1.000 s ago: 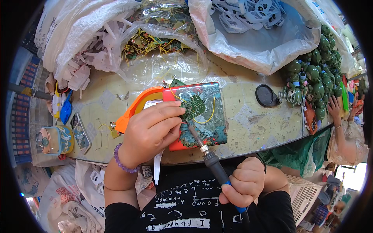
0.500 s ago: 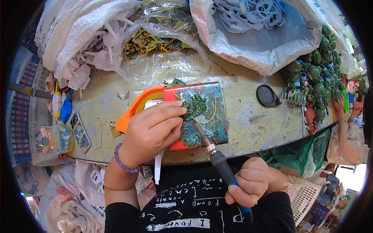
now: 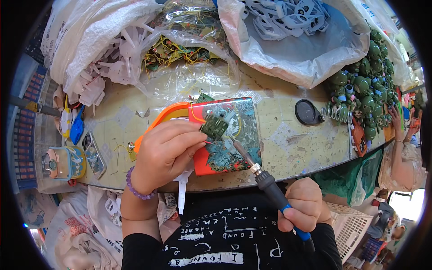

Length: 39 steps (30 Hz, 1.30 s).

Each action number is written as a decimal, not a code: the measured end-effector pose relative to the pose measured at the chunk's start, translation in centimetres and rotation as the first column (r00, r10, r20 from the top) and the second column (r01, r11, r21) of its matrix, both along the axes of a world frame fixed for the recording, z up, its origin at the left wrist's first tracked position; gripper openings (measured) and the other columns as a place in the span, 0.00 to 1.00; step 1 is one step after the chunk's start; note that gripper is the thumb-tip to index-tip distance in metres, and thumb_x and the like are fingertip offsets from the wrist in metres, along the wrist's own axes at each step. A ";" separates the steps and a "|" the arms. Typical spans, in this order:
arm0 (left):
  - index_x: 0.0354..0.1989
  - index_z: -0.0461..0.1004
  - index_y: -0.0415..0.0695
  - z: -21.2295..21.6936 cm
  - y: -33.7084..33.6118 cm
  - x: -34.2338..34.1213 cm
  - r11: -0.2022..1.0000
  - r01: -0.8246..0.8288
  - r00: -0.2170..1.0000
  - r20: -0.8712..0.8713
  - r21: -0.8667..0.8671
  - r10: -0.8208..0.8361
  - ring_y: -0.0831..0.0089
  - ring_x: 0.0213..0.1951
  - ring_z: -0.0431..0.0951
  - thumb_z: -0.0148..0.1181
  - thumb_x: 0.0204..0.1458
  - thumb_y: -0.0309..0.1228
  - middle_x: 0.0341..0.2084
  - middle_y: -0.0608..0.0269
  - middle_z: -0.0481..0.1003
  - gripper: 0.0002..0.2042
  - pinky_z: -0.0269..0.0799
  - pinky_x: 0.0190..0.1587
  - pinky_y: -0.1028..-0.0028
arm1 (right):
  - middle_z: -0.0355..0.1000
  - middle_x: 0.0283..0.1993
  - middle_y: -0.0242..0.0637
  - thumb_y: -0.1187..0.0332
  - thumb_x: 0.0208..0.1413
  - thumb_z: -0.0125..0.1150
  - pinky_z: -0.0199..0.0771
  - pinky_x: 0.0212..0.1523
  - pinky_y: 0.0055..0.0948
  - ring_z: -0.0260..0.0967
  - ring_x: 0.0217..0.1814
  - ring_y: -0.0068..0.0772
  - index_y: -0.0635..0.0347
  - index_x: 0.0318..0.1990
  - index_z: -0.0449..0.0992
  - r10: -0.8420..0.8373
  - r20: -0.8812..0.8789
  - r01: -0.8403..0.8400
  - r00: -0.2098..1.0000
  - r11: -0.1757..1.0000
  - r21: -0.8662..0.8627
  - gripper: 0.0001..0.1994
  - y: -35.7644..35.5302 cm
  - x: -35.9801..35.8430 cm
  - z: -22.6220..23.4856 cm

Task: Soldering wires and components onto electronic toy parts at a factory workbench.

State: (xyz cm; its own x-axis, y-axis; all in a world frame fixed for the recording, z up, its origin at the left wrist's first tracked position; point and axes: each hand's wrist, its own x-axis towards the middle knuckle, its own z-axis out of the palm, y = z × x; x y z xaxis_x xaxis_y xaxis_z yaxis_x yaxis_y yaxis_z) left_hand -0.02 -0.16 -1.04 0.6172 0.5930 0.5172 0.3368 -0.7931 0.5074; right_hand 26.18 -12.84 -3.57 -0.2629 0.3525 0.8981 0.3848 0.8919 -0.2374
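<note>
My left hand (image 3: pixel 164 153) pinches a small green circuit board (image 3: pixel 214 126) between thumb and fingers, just above a colourful flat box (image 3: pixel 234 139) lying on the table. My right hand (image 3: pixel 303 208) grips the blue-and-black handle of a soldering iron (image 3: pixel 265 180) near my chest. Its metal tip points up and left and ends just below the circuit board, over the box. A purple bead bracelet sits on my left wrist.
An orange plastic piece (image 3: pixel 159 119) lies behind the box. Clear bags of wired boards (image 3: pixel 180 49) and grey plastic parts (image 3: pixel 297 22) fill the far side. A black round lid (image 3: pixel 307 112), green toy figures (image 3: pixel 364 85), a phone (image 3: pixel 92 153) and another person's hand (image 3: pixel 398 121) sit around.
My left hand has lifted the circuit board slightly higher and turned it. The soldering iron tip has slid a little to the right, still just below the board.
</note>
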 end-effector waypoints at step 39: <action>0.26 0.73 0.42 5.6 0.0 2.1 0.973 0.179 0.842 -0.534 0.146 -0.075 0.63 0.43 0.78 0.63 0.39 0.25 0.39 0.61 0.77 0.06 0.76 0.41 0.67 | 0.65 0.19 0.29 0.62 0.51 0.69 0.56 0.12 0.21 0.59 0.16 0.24 0.62 0.38 0.71 0.197 -0.050 -0.202 0.979 0.971 -0.125 0.16 0.9 1.1 1.5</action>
State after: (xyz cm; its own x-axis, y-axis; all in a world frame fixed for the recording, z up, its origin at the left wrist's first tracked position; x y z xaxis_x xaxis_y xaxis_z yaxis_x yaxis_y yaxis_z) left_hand 2.04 -0.21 4.51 0.8892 0.4174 0.1876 0.3994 -0.9079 0.1271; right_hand 27.24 -11.91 -2.10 -0.3072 0.4094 0.8591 0.1914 0.9109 -0.3656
